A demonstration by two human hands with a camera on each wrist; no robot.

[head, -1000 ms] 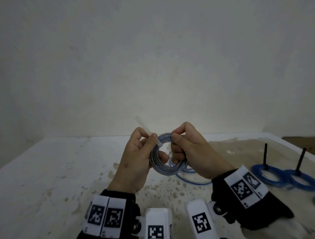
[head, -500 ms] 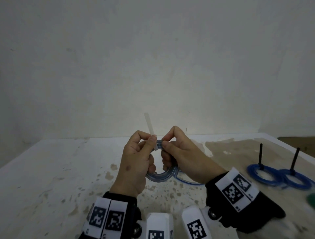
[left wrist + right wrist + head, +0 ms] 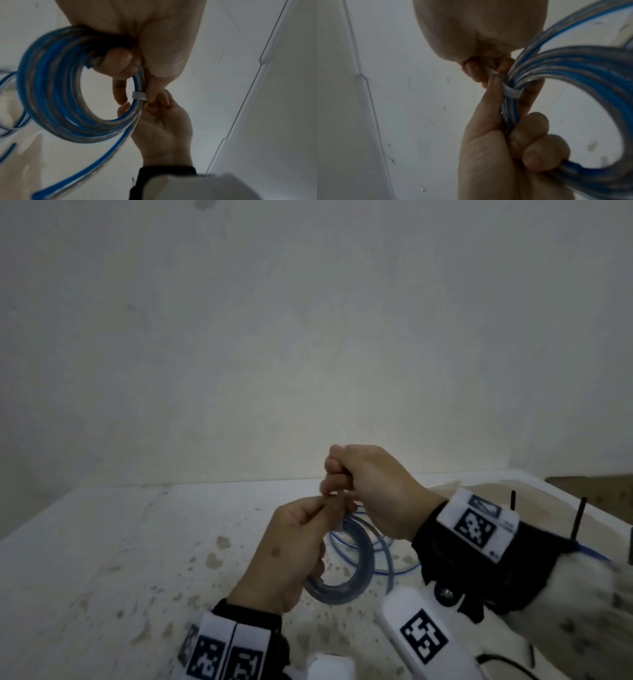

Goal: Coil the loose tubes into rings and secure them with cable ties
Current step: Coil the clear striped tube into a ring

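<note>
A ring of clear blue-striped tube (image 3: 356,573) hangs over the stained white table (image 3: 102,559). My left hand (image 3: 327,506) grips the ring at its top, fingers curled through it (image 3: 118,63). A white cable tie (image 3: 139,96) wraps the strands just past my left thumb; it also shows as the white tie loop (image 3: 511,93). My right hand (image 3: 334,484) is a fist just above the left, and it pinches the tie's tail (image 3: 489,70). The tail's end is hidden in the fist. The tube's loose end (image 3: 82,170) trails off the ring.
More loose blue tube (image 3: 388,553) lies in loops on the table behind the ring. Two black upright pegs (image 3: 512,501) (image 3: 579,518) stand at the right, their bases hidden by my right wrist. A pale wall rises behind the table's far edge.
The ring has tipped down from upright to hang below my left hand. My right hand left the ring, rose above the left, and closed on the tie tail that stuck up before.
</note>
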